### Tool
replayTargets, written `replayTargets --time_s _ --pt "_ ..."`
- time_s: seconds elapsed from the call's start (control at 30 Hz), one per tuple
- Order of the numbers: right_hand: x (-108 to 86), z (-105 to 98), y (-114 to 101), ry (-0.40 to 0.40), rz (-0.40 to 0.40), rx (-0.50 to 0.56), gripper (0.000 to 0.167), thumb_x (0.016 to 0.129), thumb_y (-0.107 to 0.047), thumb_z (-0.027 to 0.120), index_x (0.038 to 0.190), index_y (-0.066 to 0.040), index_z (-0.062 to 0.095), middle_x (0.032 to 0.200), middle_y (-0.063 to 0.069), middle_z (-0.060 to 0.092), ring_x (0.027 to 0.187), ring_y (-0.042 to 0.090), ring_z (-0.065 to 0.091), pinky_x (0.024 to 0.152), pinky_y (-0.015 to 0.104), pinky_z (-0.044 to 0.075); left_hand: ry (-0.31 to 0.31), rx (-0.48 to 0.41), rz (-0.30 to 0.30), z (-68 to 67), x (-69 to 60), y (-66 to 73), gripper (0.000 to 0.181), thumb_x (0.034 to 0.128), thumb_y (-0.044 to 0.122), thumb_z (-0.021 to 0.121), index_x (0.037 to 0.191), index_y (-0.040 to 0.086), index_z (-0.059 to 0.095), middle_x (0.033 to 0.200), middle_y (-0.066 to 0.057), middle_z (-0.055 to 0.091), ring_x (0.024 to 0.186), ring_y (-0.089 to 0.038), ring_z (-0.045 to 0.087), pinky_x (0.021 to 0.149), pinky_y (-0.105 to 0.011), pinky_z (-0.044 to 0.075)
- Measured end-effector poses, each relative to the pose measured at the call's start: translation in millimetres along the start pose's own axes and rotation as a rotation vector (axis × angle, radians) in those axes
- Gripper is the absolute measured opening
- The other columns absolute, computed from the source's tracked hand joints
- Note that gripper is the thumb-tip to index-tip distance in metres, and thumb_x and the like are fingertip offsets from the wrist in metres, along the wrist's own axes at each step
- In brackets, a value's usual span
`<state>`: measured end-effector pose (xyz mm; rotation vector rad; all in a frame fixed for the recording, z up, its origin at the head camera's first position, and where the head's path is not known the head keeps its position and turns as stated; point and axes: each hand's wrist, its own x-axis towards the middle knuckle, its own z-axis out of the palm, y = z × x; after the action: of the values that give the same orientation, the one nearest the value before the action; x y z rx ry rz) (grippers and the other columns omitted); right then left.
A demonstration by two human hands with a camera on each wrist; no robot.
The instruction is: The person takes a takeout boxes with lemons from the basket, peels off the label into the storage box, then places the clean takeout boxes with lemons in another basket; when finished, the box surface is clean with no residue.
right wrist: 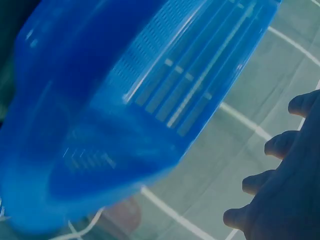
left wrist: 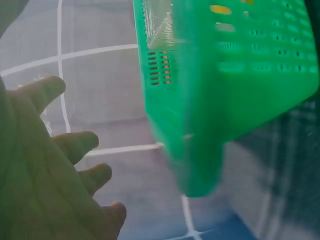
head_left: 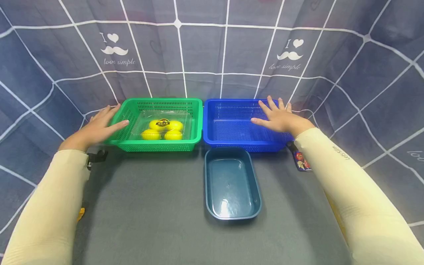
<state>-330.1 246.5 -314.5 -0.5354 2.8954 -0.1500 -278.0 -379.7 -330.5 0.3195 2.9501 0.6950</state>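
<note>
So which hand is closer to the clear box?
Left. The left hand is left of the clear box, by the green basket; the right hand is farther away, at the right end of the blue basket.

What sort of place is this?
Probably a makeshift workspace: grey-blue gridded fabric curtains around a flat grey tabletop bearing a green perforated plastic basket and a blue perforated plastic basket.

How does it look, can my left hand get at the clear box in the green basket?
Probably yes: the left hand is empty beside the green basket, and nothing lies over the clear box.
</note>
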Motion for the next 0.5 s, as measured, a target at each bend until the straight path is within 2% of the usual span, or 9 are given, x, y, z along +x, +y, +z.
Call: replayTargets --time_s 0.17,0.4,0.5 --pt "16.2 4 -23 -0.008 -0.041 0.016 0.105 0.096 -0.086 0.026 0.170 -0.018 -0.004 0.171 0.022 -0.016 0.149 0.057 -0.017 0.112 0.076 -0.012 0.101 -0.134 -0.027 14.6 -13.8 -12.1 0.086 0.1084 0.055 0.046 0.170 0.018 -0.001 0.169 -0.029 -0.011 0.152 -0.055 -0.007 0.113 -0.078 -0.001" --pt "38.2 9 -68 -0.024 -0.097 0.055 0.105 0.094 -0.089 0.024 0.170 -0.023 -0.006 0.173 0.017 -0.015 0.152 0.051 -0.016 0.117 0.069 -0.010 0.294 -0.367 -0.210 48.9 -33.1 -24.8 0.090 0.1051 0.065 0.046 0.171 0.024 0.001 0.171 -0.027 0.004 0.151 -0.058 0.008 0.114 -0.077 0.011" --pt "47.2 13 -90 -0.031 -0.127 0.083 0.105 0.093 -0.090 0.024 0.170 -0.025 -0.006 0.174 0.014 -0.013 0.154 0.049 -0.015 0.119 0.067 -0.008 0.373 -0.461 -0.255 65.8 -37.8 -28.5 0.091 0.1048 0.063 0.049 0.171 0.021 0.003 0.170 -0.028 0.010 0.151 -0.056 0.013 0.116 -0.073 0.015"
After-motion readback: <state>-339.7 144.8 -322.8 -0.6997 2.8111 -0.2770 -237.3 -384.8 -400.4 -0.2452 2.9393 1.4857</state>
